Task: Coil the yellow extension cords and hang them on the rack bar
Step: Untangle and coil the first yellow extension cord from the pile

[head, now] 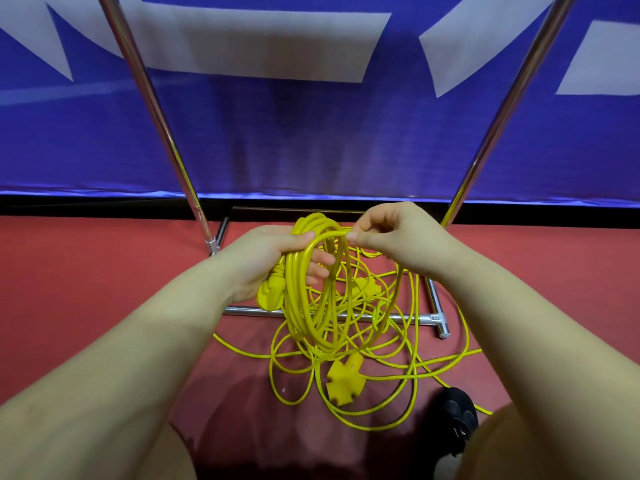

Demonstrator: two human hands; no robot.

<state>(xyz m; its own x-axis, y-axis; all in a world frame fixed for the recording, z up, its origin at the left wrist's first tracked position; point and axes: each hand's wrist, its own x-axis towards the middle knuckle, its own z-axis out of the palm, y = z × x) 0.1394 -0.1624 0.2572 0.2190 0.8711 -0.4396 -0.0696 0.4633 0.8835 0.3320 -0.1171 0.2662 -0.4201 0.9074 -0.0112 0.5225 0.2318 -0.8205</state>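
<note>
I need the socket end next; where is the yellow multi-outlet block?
The multi-outlet block lies on the red floor, low centre, among loose cord below the held coil.

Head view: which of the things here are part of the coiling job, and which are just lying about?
Part of the job:
- left hand gripping the yellow coil
- right hand pinching a loop
- loose yellow cord on the floor
- multi-outlet socket
- rack frame

Lying about:
- blue banner
- black shoe
</note>
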